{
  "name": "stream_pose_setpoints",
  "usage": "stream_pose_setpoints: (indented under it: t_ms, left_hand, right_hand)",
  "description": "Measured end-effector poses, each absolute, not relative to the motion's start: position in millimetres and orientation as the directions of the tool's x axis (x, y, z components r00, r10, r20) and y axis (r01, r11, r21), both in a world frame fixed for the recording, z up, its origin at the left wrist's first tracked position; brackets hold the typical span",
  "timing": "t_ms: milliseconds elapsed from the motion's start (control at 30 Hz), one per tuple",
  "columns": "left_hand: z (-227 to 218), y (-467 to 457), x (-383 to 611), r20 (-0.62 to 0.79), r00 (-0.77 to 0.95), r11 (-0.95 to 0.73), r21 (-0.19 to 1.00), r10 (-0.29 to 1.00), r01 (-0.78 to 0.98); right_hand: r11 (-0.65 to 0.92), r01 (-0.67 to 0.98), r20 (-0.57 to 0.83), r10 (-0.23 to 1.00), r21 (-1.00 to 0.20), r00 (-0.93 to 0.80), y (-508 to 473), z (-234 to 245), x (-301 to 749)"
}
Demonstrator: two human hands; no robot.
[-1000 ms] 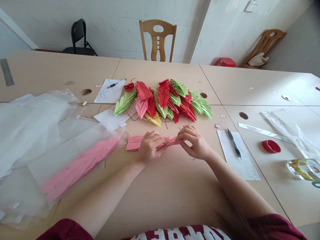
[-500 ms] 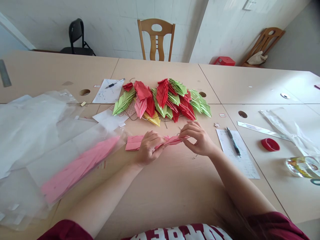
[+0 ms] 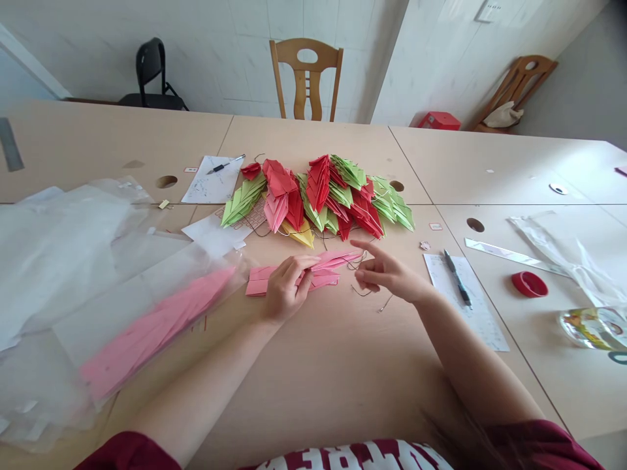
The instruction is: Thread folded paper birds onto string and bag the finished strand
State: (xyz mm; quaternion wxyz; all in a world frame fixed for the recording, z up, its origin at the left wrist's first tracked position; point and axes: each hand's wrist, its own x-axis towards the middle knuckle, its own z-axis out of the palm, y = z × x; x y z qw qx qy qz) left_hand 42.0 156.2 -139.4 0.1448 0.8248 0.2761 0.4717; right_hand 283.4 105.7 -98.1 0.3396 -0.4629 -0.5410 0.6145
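Observation:
My left hand (image 3: 289, 287) pinches a folded pink paper piece (image 3: 336, 260), its pointed end angled to the right. Under it on the table lies more folded pink paper (image 3: 259, 281). My right hand (image 3: 379, 271) is just right of the piece's tip, with its index finger stretched out and the other fingers curled in around a thin dark thread (image 3: 353, 264). The exact grip on the thread is partly hidden. Beyond both hands is a heap of folded red, green, pink and yellow paper pieces (image 3: 318, 189) with loose threads.
Left are clear plastic bags (image 3: 73, 241), one holding pink paper (image 3: 157, 333). Right are a written sheet (image 3: 482, 326) with a pen (image 3: 458, 281), a ruler (image 3: 514, 254), a red tape ring (image 3: 530, 283) and a clear container (image 3: 592, 326). Another sheet (image 3: 206, 186) lies at the back.
My right hand has let go of the pink paper's tip, and its index finger is now extended. The paper in my left hand has lifted and tilted, showing the pink paper below.

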Motion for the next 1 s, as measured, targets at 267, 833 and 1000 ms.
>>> stream_pose_setpoints:
  t_ms: [267,833,1000]
  left_hand:
    - [-137.5,155.0,43.8,0.669,0.359,-0.759,0.570,0.651,0.315]
    - [-138.6,150.3,48.5,0.575,0.530,-0.760,0.603,0.624,0.241]
    - [-139.9,148.9,53.3,0.592,0.522,-0.773,0.585,0.615,0.247]
  right_hand:
    - [0.130,0.276,0.101,0.988,-0.952,-0.116,106.4,-77.5,311.9]
    - [0.390,0.522,0.337,0.921,-0.759,-0.198,105.5,-91.8,282.1]
    - [0.405,0.534,0.345,0.914,-0.743,-0.213,102.9,-96.5,270.3]
